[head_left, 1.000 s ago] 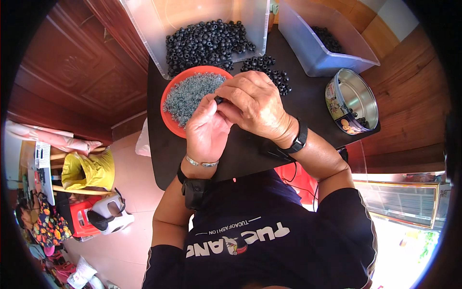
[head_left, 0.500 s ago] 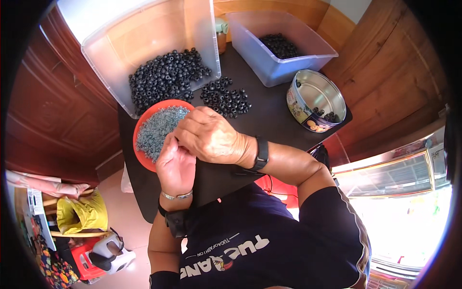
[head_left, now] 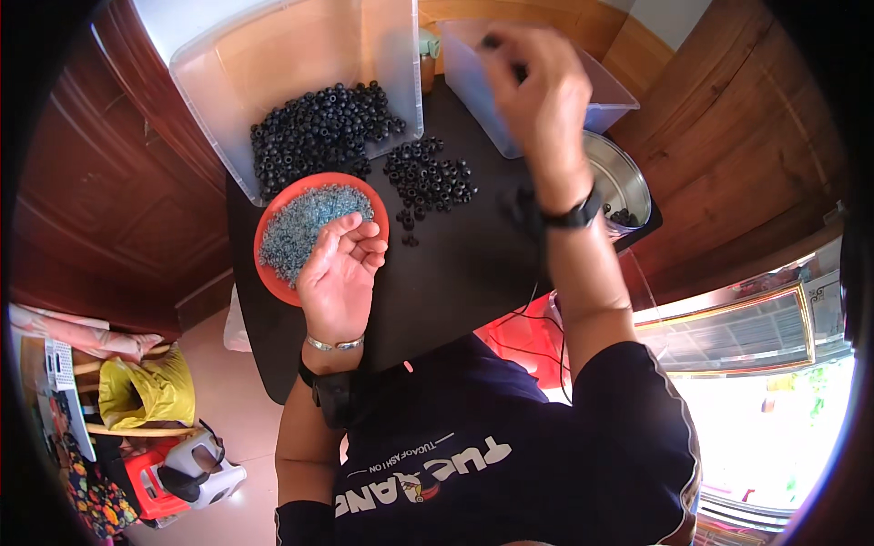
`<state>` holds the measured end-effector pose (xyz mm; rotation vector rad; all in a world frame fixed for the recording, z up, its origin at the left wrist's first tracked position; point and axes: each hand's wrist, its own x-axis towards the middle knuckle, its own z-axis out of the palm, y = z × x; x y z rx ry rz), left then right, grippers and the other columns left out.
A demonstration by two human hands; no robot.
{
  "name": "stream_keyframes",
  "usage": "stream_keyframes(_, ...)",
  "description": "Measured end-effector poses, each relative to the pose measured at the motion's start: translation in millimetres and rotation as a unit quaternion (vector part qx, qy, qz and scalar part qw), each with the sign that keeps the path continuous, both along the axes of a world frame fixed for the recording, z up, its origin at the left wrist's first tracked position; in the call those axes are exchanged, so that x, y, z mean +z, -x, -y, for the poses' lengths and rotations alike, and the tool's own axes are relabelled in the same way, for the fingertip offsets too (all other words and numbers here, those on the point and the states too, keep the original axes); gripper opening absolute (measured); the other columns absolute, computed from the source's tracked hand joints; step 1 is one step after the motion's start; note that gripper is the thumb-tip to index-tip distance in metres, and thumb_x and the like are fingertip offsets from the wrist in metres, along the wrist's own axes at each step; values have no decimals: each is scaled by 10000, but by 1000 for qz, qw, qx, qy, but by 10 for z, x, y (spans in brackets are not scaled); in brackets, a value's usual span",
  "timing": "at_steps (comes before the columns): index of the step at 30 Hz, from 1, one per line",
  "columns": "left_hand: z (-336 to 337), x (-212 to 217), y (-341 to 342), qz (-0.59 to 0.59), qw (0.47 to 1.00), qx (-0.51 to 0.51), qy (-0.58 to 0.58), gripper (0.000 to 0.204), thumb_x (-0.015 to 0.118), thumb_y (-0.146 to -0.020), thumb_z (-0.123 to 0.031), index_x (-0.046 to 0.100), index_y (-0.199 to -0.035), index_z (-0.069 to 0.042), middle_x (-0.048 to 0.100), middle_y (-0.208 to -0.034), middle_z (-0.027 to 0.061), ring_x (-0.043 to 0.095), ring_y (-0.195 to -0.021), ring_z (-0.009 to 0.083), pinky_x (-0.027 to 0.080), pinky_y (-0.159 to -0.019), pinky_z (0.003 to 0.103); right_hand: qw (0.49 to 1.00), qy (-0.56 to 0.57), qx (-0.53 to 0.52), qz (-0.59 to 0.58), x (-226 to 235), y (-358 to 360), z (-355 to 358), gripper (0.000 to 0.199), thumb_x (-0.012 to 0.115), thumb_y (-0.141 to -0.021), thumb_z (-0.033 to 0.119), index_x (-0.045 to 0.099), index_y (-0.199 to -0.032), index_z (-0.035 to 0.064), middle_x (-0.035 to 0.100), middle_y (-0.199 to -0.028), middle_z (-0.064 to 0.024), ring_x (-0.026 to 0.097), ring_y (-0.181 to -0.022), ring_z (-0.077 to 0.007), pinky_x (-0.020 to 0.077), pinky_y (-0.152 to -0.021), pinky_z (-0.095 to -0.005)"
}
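I am seeing the left hand (head_left: 339,266) resting palm up at the edge of the orange plate (head_left: 276,278) of small grey rings, its fingers (head_left: 362,238) loosely curled and holding nothing. The right hand (head_left: 537,91) is hanging raised over the clear tub (head_left: 608,107) at the back of the black desk (head_left: 455,282), fingers pinched on a small dark bead (head_left: 492,42). Loose black beads (head_left: 426,178) are lying between the plate and the metal tin (head_left: 628,187)

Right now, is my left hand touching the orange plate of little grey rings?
Touching. In the head view the left hand lies palm up with its fingers over the orange plate's lower right edge, overlapping the rim and the grey rings with no gap.
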<state>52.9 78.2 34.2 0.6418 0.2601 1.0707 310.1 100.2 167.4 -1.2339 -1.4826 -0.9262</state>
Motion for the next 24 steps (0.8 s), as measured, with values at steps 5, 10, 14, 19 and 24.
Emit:
stream_keyframes(5, -30, -25, 38, 8, 1000, -6, 22, 317, 431, -958, -275, 575, -1063, -11, 622, -998, 115, 597, -876, 225, 456, -783, 325, 995, -23, -92, 38, 192, -319, -176, 205, 691, -764, 142, 697, -964, 93, 674, -844, -94, 641, -779, -273, 513, -704, -336)
stream_keyframes(10, -30, -20, 45, 11, 1000, -8, 27, 295, 445, -955, -274, 570, -1014, -14, 622, -972, 114, 597, -849, 225, 460, -765, 329, 939, 318, 66, -110, -358, -111, -279, 233, 685, -766, 200, 699, -966, 80, 685, -860, -115, 653, -807, -284, 511, -751, -384)
stream_keyframes(14, -33, -55, 60, 5, 999, -32, 0, 297, 412, -967, -278, 558, -1012, -23, 605, -968, 102, 579, -872, 230, 450, -794, 337, 884, 464, 40, -35, -860, -190, -631, 232, 685, -750, 215, 699, -944, 88, 686, -880, -116, 649, -850, -303, 502, -782, -403)
stream_keyframes(19, -18, -14, 29, 2, 1000, -25, 13, 293, 432, -956, -279, 564, -999, -20, 611, -951, 105, 587, -843, 222, 455, -762, 329, 849, 528, -13, 2, -1234, -359, -859, 188, 641, -748, 182, 712, -912, 125, 686, -906, -123, 636, -922, -314, 497, -828, -417)
stream_keyframes(24, 12, 16, 4, -7, 1000, -22, 19, 287, 450, -944, -278, 571, -992, -22, 617, -940, 105, 595, -816, 212, 461, -736, 320, 848, 531, -11, 0, -1327, -348, -905, 196, 656, -740, 168, 709, -920, 111, 683, -917, -128, 636, -913, -315, 498, -824, -414)
